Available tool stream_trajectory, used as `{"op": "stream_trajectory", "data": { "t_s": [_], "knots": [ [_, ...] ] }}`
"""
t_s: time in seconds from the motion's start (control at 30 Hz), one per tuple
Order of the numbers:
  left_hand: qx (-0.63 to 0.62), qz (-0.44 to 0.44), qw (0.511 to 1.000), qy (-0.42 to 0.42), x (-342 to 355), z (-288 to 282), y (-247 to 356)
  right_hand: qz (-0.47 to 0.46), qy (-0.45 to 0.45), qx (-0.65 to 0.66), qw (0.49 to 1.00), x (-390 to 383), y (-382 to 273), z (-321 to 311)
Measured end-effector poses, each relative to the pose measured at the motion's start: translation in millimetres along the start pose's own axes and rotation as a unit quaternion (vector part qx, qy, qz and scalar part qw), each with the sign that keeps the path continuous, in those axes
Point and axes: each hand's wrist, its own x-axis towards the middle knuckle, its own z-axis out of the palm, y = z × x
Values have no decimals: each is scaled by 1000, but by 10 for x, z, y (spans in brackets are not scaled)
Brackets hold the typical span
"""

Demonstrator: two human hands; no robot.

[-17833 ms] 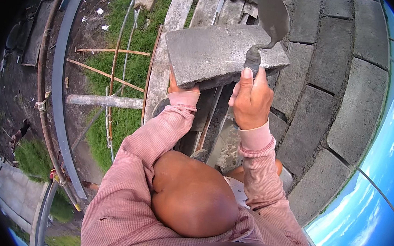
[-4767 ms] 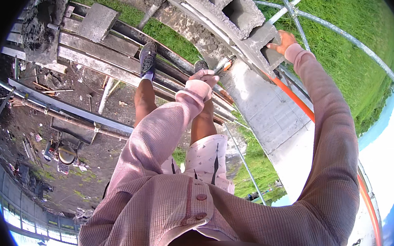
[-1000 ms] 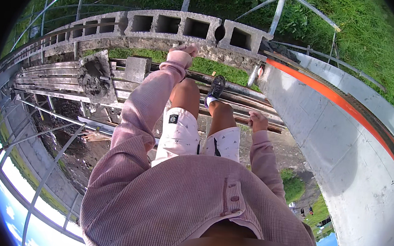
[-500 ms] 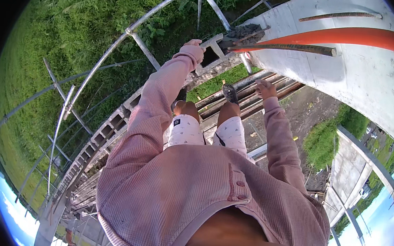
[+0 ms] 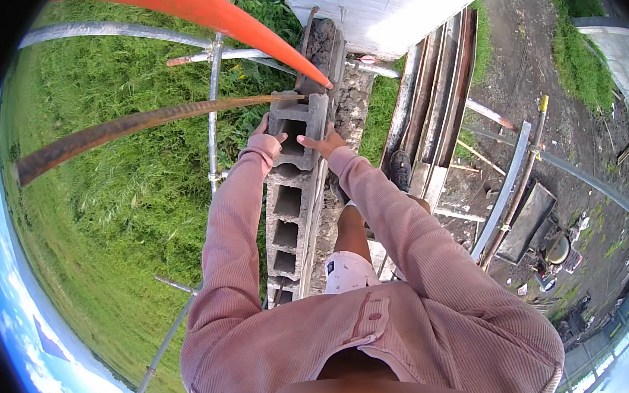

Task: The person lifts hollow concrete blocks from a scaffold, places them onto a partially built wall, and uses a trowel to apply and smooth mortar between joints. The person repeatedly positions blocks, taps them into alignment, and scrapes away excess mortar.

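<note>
A grey hollow concrete block (image 5: 316, 122) sits at the far end of a row of laid hollow blocks (image 5: 271, 245). My left hand (image 5: 267, 140) grips its left side, thumb pointing in over the open cell. On the opposite side, my right hand (image 5: 323, 144) holds the block with its thumb stretched over the top edge and its fingers partly hidden down the outer face. Beyond the block, dark mortar (image 5: 317, 47) lies against the pale concrete wall (image 5: 375, 11). The tip of a rusty rebar (image 5: 142, 115) overlaps the block's far end in view.
An orange pipe (image 5: 189, 7) slants in from the upper left, ending near the block. Metal scaffold tubes (image 5: 213, 113) stand on the grassy left side. Rusty steel beams (image 5: 440, 88) lie to the right, beside my shoe (image 5: 400, 170). Lower ground with a metal trough (image 5: 528, 223) shows farther right.
The view has swung round, so the block row now runs straight ahead. My right hand has come from above the beams onto the block's right side; my left hand now grips its left side.
</note>
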Motion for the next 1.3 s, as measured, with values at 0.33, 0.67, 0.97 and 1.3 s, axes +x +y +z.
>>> {"op": "stream_trajectory", "data": {
  "t_s": [0.33, 0.67, 0.97, 1.3],
  "knots": [
    [586, 32, 805, -82, -215, 182, 429, -31, -2, -8, 999, -164, 90, 98],
    [810, 141, 559, -105, 155, 17, 203, -112, -171, 182, 962, -283, 641, -503],
    [305, 41, 949, 60, 743, -896, -288, 413, 391, 102, 816, -1981, 5249, -1872],
    [606, -91, 788, 67, 564, -2103, 684, 585, 61, 173, 790, -1409, 5810, 1000]
  ]
}}
